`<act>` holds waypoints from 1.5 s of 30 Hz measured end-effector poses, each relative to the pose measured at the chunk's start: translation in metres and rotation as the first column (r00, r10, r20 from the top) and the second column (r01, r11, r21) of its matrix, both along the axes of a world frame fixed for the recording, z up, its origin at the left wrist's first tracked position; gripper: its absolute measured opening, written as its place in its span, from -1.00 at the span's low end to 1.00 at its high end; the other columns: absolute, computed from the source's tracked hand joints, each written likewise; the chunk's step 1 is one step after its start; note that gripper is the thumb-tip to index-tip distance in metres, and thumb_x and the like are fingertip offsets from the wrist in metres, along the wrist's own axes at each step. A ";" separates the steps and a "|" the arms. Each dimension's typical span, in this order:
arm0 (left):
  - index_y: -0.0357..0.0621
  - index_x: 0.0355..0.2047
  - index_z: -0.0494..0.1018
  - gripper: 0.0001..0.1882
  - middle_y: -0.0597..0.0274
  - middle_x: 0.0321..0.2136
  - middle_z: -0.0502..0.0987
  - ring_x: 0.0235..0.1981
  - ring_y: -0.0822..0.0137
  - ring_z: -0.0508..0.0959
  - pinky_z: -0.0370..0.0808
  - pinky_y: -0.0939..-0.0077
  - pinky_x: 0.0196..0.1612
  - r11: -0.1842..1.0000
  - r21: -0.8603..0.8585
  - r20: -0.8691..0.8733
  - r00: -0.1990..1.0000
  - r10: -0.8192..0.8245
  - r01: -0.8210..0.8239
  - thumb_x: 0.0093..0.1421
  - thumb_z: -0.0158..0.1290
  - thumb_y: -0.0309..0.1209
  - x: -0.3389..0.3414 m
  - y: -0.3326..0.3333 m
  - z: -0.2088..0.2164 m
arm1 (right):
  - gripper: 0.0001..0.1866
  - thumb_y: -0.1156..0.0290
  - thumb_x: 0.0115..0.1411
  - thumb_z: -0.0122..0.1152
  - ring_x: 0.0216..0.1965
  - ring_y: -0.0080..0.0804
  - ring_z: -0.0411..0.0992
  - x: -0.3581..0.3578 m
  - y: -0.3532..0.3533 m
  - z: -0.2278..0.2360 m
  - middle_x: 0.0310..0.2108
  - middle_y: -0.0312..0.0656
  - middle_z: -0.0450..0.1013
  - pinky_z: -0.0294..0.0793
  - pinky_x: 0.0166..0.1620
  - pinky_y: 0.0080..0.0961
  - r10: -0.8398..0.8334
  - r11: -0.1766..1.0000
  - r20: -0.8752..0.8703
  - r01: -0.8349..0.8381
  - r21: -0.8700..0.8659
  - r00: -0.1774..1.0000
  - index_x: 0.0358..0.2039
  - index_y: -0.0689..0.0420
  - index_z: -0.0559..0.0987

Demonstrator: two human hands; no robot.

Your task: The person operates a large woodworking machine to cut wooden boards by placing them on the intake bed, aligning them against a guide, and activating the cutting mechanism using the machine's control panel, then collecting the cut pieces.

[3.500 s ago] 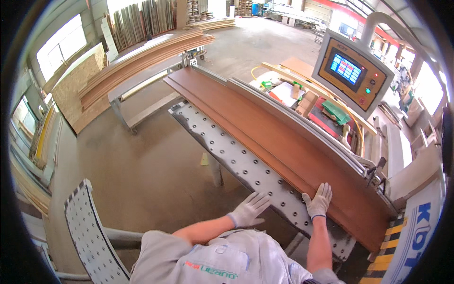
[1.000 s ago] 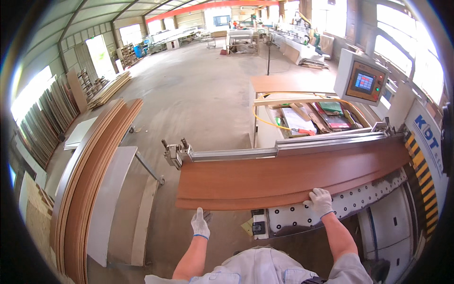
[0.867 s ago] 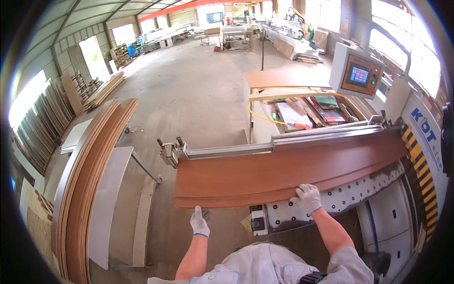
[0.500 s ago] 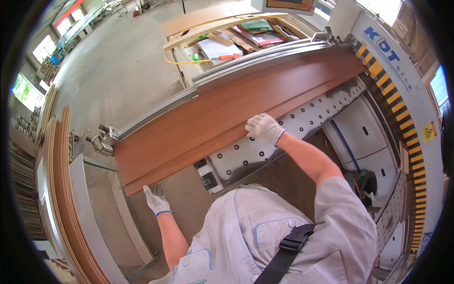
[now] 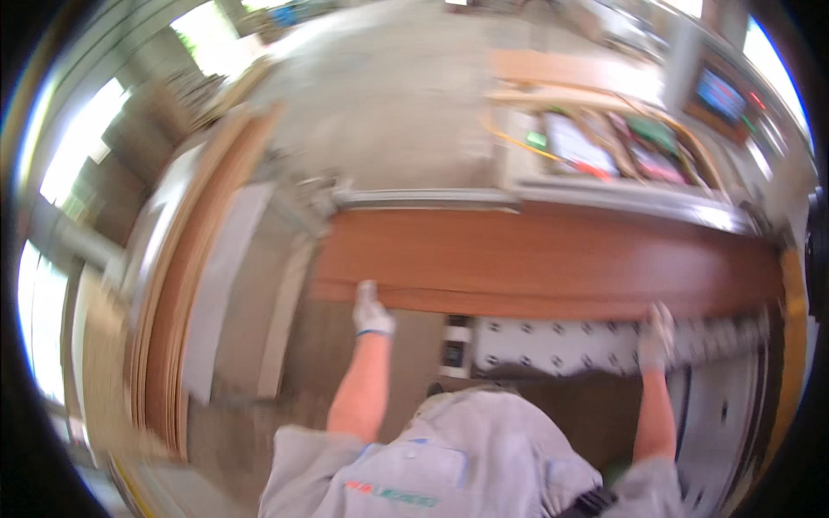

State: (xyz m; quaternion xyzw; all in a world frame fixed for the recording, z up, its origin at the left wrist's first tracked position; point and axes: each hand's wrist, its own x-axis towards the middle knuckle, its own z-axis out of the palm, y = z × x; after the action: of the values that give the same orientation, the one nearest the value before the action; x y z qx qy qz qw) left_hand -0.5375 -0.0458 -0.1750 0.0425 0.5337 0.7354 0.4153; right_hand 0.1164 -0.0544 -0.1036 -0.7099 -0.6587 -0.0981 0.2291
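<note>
Long reddish-brown boards lie crosswise in front of me, one seeming to rest on another with a line along the near side. My left hand, in a white glove, is closed at their near edge toward the left end, thumb on top and fingers hidden beneath. Farther right, my right hand, also gloved, touches the same near edge. Motion blur smears its fingers, so its grip is unclear. Under the boards at the right runs a perforated metal table with rows of dark round spots.
A metal fence rail runs along the boards' far side. Behind it stands an open tray holding papers and scraps. Brown panels stand stacked at my left beside a pale grey panel. A screen is at the far right.
My view has swung left. My left hand has come up onto the boards' near edge from below it. The right hand has slid right along that edge, farther from the left.
</note>
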 end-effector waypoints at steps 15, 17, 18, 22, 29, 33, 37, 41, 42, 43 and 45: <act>-0.03 0.19 0.43 -0.35 0.25 0.13 0.53 0.14 0.20 0.51 0.44 0.08 0.16 0.969 0.163 0.382 0.894 -0.234 0.184 0.10 0.43 -0.27 0.001 -0.003 -0.011 | -0.48 0.22 0.42 0.07 0.40 0.07 0.18 -0.126 -0.082 -0.058 0.38 0.10 0.25 0.11 0.43 -0.08 -0.315 0.941 -0.028 0.308 -0.143 0.949 0.25 0.32 0.44; -0.03 0.19 0.43 -0.33 0.28 0.13 0.53 0.15 0.22 0.51 0.44 0.08 0.15 0.962 0.188 0.376 0.890 -0.258 0.199 0.10 0.43 -0.26 0.006 -0.004 -0.011 | -0.47 0.19 0.44 0.01 0.41 0.08 0.16 -0.157 -0.103 -0.061 0.39 0.13 0.23 0.09 0.44 -0.07 -0.288 0.948 0.021 0.288 -0.138 0.957 0.26 0.32 0.42; -0.03 0.20 0.43 -0.32 0.29 0.13 0.53 0.15 0.22 0.50 0.43 0.08 0.15 0.958 0.199 0.372 0.888 -0.269 0.207 0.09 0.44 -0.25 0.007 -0.005 -0.008 | -0.48 0.23 0.43 0.01 0.43 0.08 0.13 -0.176 -0.112 -0.061 0.38 0.14 0.24 0.04 0.46 -0.03 -0.261 0.953 0.077 0.269 -0.137 0.962 0.25 0.32 0.42; -0.02 0.14 0.45 -0.34 0.24 0.10 0.54 0.12 0.21 0.52 0.46 0.06 0.14 0.960 0.071 0.436 0.857 -0.274 0.271 0.05 0.46 -0.28 0.001 -0.010 -0.012 | -0.47 0.23 0.41 0.03 0.44 0.14 0.09 -0.254 -0.143 -0.031 0.38 0.16 0.23 -0.01 0.48 -0.02 -0.218 0.956 0.018 0.217 -0.198 0.976 0.26 0.33 0.41; -0.02 0.09 0.47 -0.46 0.31 0.02 0.59 0.04 0.20 0.57 0.45 0.03 0.12 0.974 0.092 0.415 0.881 -0.226 0.207 0.10 0.39 -0.35 0.013 -0.017 0.004 | -0.40 0.25 0.42 0.10 0.43 0.11 0.15 -0.258 -0.171 -0.040 0.42 0.23 0.16 0.15 0.44 -0.16 -0.220 0.976 -0.428 0.199 -0.092 0.877 0.30 0.44 0.33; 0.02 0.06 0.50 -0.58 0.32 0.00 0.61 0.06 0.23 0.56 0.47 0.06 0.10 0.948 0.114 0.461 0.829 -0.316 0.298 0.19 0.32 -0.37 0.014 -0.076 0.008 | -0.39 0.18 0.47 0.07 0.28 0.02 0.36 -0.199 -0.151 -0.077 0.27 0.22 0.35 0.28 0.35 -0.27 -0.281 0.892 -0.796 0.453 -0.010 0.536 0.26 0.50 0.33; 0.03 0.11 0.49 -0.58 0.27 0.05 0.59 0.09 0.17 0.54 0.47 0.01 0.13 0.956 0.141 0.511 0.808 -0.294 0.259 0.24 0.25 -0.44 -0.003 -0.188 -0.008 | 0.02 -0.46 0.19 0.14 0.12 -0.21 0.39 -0.138 -0.141 -0.107 0.12 -0.03 0.41 0.37 0.17 -0.26 -0.179 0.878 -0.862 0.319 -0.357 -0.474 0.26 0.28 0.38; -0.03 0.13 0.47 -0.58 0.21 0.07 0.57 0.06 0.08 0.54 0.49 -0.06 0.13 0.966 0.123 0.571 0.780 -0.256 0.227 0.25 0.20 -0.46 -0.007 -0.291 0.025 | -0.03 -0.44 0.21 0.15 0.25 -0.18 0.33 -0.139 -0.165 -0.069 0.28 -0.16 0.34 0.36 0.24 -0.14 -0.099 0.916 -0.838 0.281 -0.288 -0.536 0.33 0.13 0.34; -0.04 0.07 0.52 -0.64 0.16 0.00 0.61 0.01 0.08 0.57 0.52 0.01 0.11 0.973 0.107 0.573 0.788 -0.227 0.203 0.25 0.20 -0.43 -0.010 -0.310 0.018 | -0.10 -0.38 0.25 0.15 0.24 -0.18 0.35 -0.141 -0.172 -0.073 0.28 -0.16 0.36 0.36 0.25 -0.12 -0.089 0.918 -0.856 0.291 -0.268 -0.509 0.32 0.12 0.36; -0.09 0.03 0.54 -0.67 0.09 -0.04 0.62 -0.03 0.07 0.59 0.54 0.04 0.08 0.957 0.073 0.569 0.776 -0.272 0.282 0.27 0.18 -0.33 -0.020 -0.331 0.015 | -0.17 -0.31 0.30 0.15 0.24 -0.17 0.36 -0.144 -0.175 -0.081 0.27 -0.17 0.38 0.37 0.26 -0.09 -0.077 0.923 -0.872 0.296 -0.246 -0.483 0.31 0.12 0.38; -0.22 0.00 0.56 -0.55 -0.06 -0.09 0.63 -0.09 0.00 0.61 0.55 0.05 0.04 0.854 -0.024 0.569 0.709 -0.415 0.519 0.33 0.12 -0.09 -0.058 -0.380 0.014 | -0.39 -0.08 0.42 0.14 0.19 -0.16 0.43 -0.173 -0.191 -0.070 0.22 -0.19 0.46 0.42 0.23 -0.05 -0.081 0.912 -0.856 0.309 -0.270 -0.511 0.27 0.11 0.44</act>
State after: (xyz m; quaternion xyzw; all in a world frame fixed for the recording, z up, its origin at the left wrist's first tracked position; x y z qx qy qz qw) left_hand -0.5958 -0.4255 -0.1614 -0.0722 0.4294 0.5344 0.7244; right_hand -0.0566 -0.2450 -0.1739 -0.5462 0.0188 0.4627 0.6980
